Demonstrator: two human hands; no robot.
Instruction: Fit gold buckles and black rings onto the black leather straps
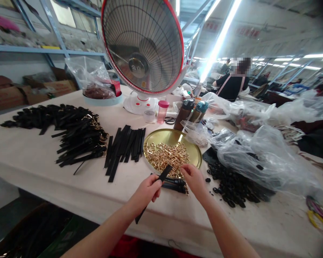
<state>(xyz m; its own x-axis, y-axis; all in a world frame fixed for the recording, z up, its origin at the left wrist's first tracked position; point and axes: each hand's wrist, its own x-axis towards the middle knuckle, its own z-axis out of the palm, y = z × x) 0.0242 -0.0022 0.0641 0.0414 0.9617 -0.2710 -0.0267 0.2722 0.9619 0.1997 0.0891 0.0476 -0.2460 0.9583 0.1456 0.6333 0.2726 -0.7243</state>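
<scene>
My left hand [148,190] is closed around a black strap [165,172], whose upper end points toward a round gold tray [196,152]. A heap of small gold metal buckles [172,154] lies in that tray. At its near right edge is my right hand [193,178], thumb and fingertips pinched together; whatever they hold is too small to make out. Beneath and between my hands, several black straps with gold fittings [174,186] lie on the table. Left of the tray are loose flat black straps [126,145].
A large pile of black straps with gold hardware [80,139] covers the left. Behind the tray stand a fan [142,53], a pink cup [163,111] and dark bottles [184,114]. Black rings [231,186], clear plastic bags [263,157] and yellow-handled pliers [319,220] lie rightward. A person [233,84] is farther back.
</scene>
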